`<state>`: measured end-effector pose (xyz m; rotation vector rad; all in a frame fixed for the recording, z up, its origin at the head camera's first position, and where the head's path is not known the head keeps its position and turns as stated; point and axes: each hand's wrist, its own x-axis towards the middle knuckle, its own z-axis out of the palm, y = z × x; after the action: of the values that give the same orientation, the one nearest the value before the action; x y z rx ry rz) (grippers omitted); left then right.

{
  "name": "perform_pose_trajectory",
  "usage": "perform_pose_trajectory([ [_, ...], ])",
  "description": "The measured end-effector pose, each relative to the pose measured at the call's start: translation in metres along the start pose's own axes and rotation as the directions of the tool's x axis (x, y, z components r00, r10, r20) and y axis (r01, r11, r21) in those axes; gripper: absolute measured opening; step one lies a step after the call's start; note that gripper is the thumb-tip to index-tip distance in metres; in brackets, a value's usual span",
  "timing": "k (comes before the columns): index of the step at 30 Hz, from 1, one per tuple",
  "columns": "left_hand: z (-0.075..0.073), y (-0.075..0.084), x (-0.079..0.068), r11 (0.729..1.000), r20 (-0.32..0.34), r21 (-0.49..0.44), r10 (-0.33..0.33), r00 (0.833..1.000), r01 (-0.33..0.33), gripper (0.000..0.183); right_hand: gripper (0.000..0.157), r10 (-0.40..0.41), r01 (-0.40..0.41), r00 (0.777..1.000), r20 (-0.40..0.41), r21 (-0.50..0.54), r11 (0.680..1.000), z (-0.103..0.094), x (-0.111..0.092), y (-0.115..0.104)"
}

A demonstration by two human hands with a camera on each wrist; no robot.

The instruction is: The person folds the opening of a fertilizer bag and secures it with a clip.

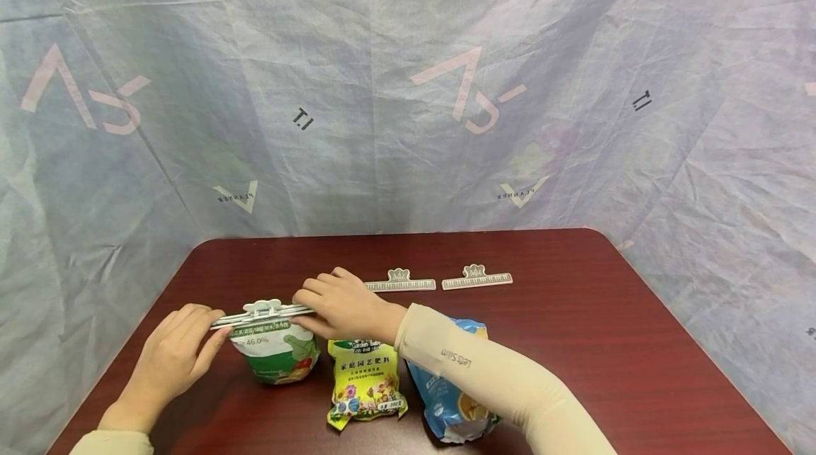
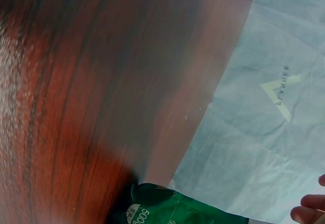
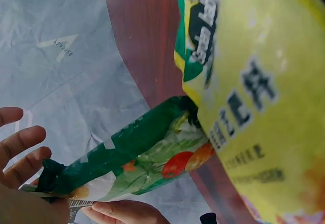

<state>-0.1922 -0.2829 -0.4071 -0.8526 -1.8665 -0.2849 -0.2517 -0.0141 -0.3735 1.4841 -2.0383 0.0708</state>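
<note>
The left grip and right grip each pinch one end of a white clip, whose long axis runs between them along the top edge of a green-and-white bag just below, neither hand clearly nearer. The left grip points away from the person, while the right arm crosses over a blue bag; a yellow packet lies just nearer than the right grip, two more clips beyond it on the desk.
</note>
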Motion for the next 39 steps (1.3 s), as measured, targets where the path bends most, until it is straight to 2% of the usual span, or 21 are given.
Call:
perform_pose_trajectory([
  [9,-0.001,0.0,-0.001,1.0,0.005,0.014,-0.004,1.0,0.004,0.048,0.023,-0.013,0.013,0.999,-0.051,0.011,1.0,0.004,-0.009,0.004],
  [19,0.001,0.003,-0.003,0.999,0.013,-0.013,-0.039,0.999,0.04,0.048,0.023,-0.034,0.035,0.998,-0.061,0.016,0.999,0.008,-0.012,0.006],
  [26,0.004,0.003,-0.006,0.992,0.011,-0.084,-0.092,0.996,0.092,0.047,0.022,-0.019,0.023,0.998,-0.054,0.077,0.997,0.008,-0.013,0.005],
  [32,0.004,0.004,-0.012,0.967,0.059,-0.146,-0.204,0.977,0.211,0.048,0.019,-0.001,0.01,0.999,-0.043,0.213,0.977,0.009,-0.015,0.005],
  [36,0.005,0.006,-0.016,0.934,0.087,-0.216,-0.274,0.958,0.286,0.045,0.017,0.029,-0.022,0.999,-0.017,0.31,0.951,0.009,-0.017,0.004],
  [39,0.005,0.007,-0.018,0.904,0.101,-0.271,-0.316,0.943,0.332,0.035,0.017,0.059,-0.06,0.998,0.012,0.351,0.934,0.009,-0.019,0.003],
])
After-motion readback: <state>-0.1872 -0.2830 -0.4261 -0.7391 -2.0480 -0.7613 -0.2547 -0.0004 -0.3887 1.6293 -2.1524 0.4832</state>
